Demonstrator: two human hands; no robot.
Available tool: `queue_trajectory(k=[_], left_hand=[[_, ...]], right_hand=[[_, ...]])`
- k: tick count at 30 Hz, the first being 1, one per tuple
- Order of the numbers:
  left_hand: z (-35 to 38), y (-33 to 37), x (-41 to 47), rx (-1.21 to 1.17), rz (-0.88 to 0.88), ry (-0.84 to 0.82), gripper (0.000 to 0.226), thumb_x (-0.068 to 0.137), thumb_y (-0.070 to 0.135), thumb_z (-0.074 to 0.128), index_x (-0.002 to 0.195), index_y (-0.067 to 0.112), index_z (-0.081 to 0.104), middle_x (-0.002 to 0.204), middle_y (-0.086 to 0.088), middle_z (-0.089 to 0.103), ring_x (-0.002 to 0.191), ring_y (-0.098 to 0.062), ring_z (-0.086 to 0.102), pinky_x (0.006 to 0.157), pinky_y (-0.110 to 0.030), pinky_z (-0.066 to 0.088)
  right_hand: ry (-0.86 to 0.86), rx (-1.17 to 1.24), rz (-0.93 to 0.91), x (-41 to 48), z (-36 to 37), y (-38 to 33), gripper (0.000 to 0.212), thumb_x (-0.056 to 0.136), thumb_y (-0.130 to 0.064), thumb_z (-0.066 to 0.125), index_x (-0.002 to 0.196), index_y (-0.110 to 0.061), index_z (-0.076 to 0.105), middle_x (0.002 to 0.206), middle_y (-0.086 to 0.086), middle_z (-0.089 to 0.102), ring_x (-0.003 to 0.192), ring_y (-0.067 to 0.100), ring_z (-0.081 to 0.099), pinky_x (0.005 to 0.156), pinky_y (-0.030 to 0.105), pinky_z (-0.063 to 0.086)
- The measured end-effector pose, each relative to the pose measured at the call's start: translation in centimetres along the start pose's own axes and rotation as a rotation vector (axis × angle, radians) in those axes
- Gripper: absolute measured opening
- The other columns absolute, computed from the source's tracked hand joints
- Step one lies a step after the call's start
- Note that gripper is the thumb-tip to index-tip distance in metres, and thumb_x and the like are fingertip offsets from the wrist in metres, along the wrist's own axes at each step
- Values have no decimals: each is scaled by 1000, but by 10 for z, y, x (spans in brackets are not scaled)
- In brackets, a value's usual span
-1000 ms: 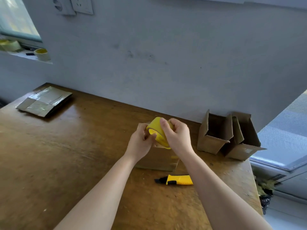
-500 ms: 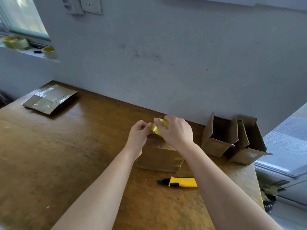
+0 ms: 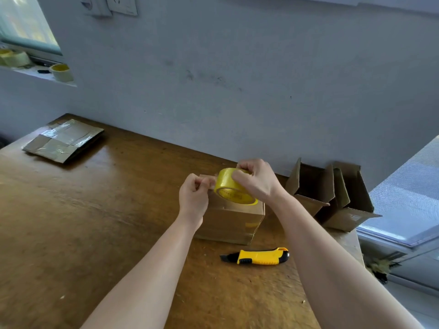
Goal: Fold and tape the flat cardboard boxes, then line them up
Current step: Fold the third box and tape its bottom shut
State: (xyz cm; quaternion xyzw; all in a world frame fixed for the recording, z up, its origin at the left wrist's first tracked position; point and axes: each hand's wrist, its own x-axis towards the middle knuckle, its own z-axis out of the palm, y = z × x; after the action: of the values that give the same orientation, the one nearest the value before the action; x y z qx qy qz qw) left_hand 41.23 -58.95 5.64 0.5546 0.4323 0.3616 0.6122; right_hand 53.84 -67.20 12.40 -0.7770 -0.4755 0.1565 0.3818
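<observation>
Mid-frame, the right hand point(image 3: 257, 184) has lifted the gripped tape roll point(image 3: 231, 189) above the cardboard box point(image 3: 234, 220), left hand point(image 3: 193, 197) pinching its end: taping looks imminent.

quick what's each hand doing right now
Left hand: fingers curled, seemingly pinching the tape end.
Right hand: grips the yellow tape roll over the cardboard box.

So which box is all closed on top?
The box under the tape roll, just behind the yellow knife. Its top is shut, while the open box beside it and the corner box show their insides.
</observation>
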Motion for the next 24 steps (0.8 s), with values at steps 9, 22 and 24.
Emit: queue_trajectory(k=[9,22,24], left_hand=[[-2,1,3,-187,-132,113,17,99,14,50,82,13,52,86,-8,73,93,-22,70,96,-42,51],[-18,-7,8,-31,-167,331,19,97,20,53,80,13,54,82,-5,60,75,-15,56,62,-22,44],[-19,-8,11,-44,-212,334,18,98,19,53,81,12,55,84,-5,61,76,-15,57,60,-22,43]], right_hand=[[-69,-443,99,15,-20,4,33,76,-53,70,75,-20,67,75,-4,62,76,18,57,61,29,44],[-109,-756,26,30,18,-22,29,85,-51,59,90,-23,61,79,-4,58,74,20,56,54,25,38],[-124,-799,28,36,24,-24,31,85,-49,60,98,-22,65,85,-3,63,75,20,58,54,25,40]])
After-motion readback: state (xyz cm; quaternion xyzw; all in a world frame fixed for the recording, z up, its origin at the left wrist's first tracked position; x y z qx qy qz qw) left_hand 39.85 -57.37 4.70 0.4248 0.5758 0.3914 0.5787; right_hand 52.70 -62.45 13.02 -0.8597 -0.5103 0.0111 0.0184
